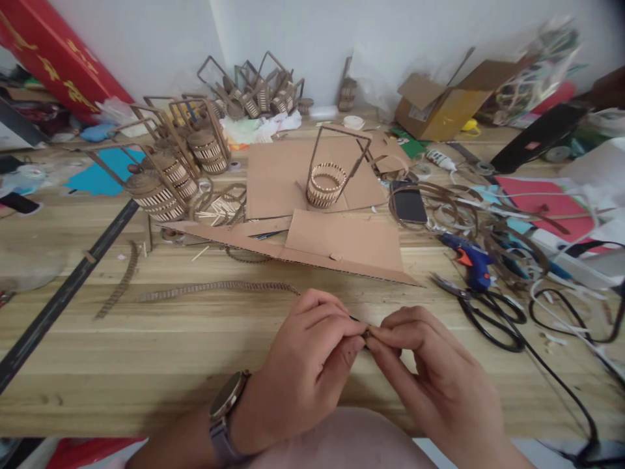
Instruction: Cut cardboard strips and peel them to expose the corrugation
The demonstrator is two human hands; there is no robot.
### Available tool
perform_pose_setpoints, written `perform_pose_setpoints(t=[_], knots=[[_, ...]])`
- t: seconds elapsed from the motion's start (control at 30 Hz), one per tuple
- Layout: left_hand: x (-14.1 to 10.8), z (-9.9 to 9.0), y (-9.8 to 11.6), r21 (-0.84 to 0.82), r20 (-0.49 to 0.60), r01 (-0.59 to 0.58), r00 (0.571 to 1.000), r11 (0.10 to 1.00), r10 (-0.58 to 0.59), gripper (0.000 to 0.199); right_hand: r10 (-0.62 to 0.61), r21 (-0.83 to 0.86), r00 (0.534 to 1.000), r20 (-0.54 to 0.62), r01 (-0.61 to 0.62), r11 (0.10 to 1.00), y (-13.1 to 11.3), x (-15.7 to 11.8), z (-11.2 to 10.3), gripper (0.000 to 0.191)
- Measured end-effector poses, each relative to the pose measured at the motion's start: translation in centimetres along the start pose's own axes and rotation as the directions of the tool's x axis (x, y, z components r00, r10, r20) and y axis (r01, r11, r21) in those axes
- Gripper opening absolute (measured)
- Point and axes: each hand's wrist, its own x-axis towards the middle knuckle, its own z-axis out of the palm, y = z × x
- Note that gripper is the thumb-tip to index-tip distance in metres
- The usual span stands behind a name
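My left hand (pixel 312 352) and my right hand (pixel 432 371) meet near the table's front edge, fingertips pinched together. Between them shows a small dark brown end, apparently part of the ribbed brown strip (pixel 215 288). That strip runs along the table from the left and disappears behind my left hand. Most of what the fingers grip is hidden. A shorter ribbed strip (pixel 120 280) lies farther left. Beyond my hands, a small slatted bucket (pixel 326 185) with a tall angular handle stands upright on a cardboard sheet (pixel 276 166).
Black-handled scissors (pixel 488 316) and a blue glue gun (pixel 469 260) with cables lie to the right. A folded cardboard piece (pixel 346 244) sits just ahead. Several finished-looking buckets (pixel 159 195) stand back left. A black bar (pixel 73 286) slants across the left side.
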Motion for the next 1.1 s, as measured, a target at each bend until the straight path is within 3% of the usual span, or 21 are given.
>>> perform_pose_setpoints(t=[0.3, 0.43, 0.67, 0.9, 1.1], knots=[[0.0, -0.1, 0.0, -0.016, 0.000, -0.003, 1.000, 1.000, 0.003, 0.012, 0.022, -0.061, 1.000, -0.011, -0.023, 0.998, -0.1, 0.3, -0.2, 0.007], [0.0, 0.0, -0.1, -0.017, -0.014, -0.027, 1.000, 0.999, 0.027, 0.012, -0.049, -0.135, 0.999, 0.014, 0.051, 0.989, -0.3, -0.1, -0.2, 0.020], [0.1, 0.4, -0.3, -0.012, -0.080, 0.010, 0.997, 1.000, -0.011, 0.017, -0.163, -0.245, 0.986, -0.017, 0.154, 0.957, -0.8, -0.4, 0.4, 0.021], [0.1, 0.5, -0.3, 0.030, -0.091, 0.082, 0.993, 0.996, -0.079, 0.015, -0.159, -0.237, 0.986, -0.043, 0.144, 0.961, -0.3, -0.7, 0.4, 0.019], [0.0, 0.3, -0.2, 0.022, -0.072, 0.024, 0.997, 0.999, -0.022, 0.014, -0.073, -0.171, 0.996, -0.053, 0.063, 0.983, -0.3, -0.6, 0.4, 0.013]])
